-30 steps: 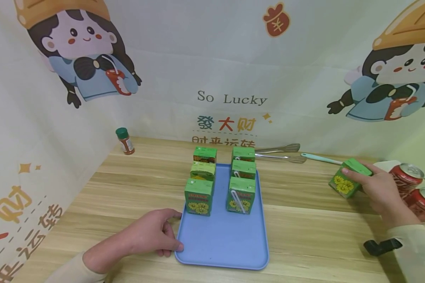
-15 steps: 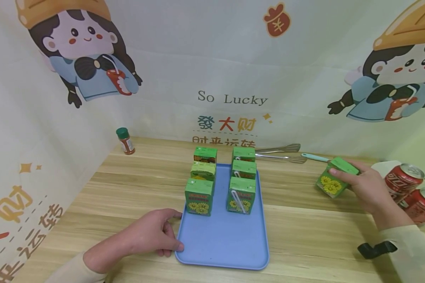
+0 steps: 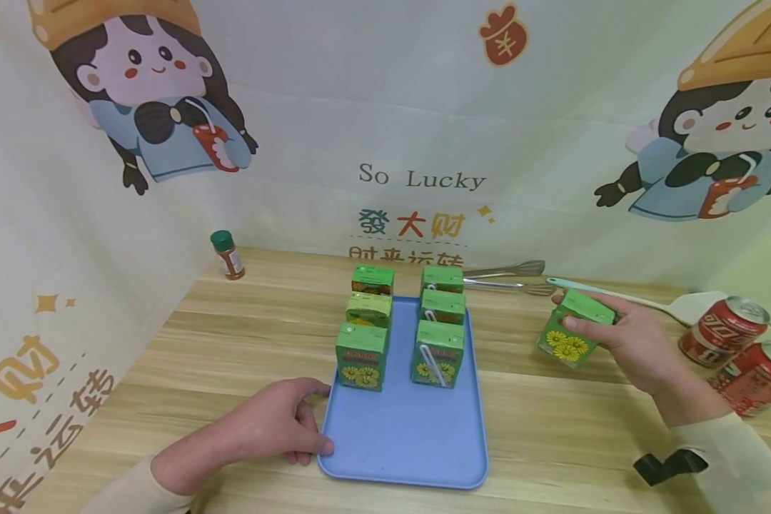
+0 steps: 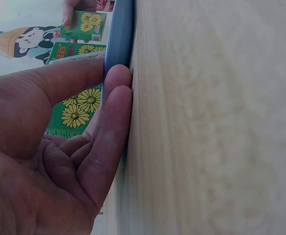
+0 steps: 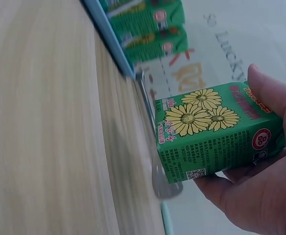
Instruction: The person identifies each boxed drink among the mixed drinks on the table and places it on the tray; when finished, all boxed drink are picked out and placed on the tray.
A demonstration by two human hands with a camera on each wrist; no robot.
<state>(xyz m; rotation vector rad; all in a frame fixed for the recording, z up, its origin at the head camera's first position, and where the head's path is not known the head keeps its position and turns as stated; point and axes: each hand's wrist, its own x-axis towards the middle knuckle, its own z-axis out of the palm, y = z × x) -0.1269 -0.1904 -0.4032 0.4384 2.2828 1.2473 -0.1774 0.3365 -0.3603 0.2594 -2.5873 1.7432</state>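
In the head view a blue tray (image 3: 401, 442) lies on the table, bearing two rows of green drink cartons (image 3: 361, 357). Straws show on the fronts of the right-hand row (image 3: 437, 355). My left hand (image 3: 279, 422) pinches the tray's left edge near the front corner; the left wrist view shows the thumb on the rim and fingertips (image 4: 117, 98) against its side. Off to the right, my right hand (image 3: 642, 346) holds another green carton (image 3: 572, 332), tilted, above the table. Yellow flowers and small print cover this carton (image 5: 211, 127) in the right wrist view.
Two red cola cans (image 3: 722, 332) stand at the right, near a spatula with a pale green handle (image 3: 607, 293). Metal tongs (image 3: 507, 278) lie behind the tray. A green-capped spice jar (image 3: 228, 255) stands at the back left. A printed cloth (image 3: 295, 107) hangs behind the table.
My right hand has carried its carton leftward, toward the tray, leaving the cola cans and spatula more exposed. The left hand, tray and cartons on it have stayed in place.
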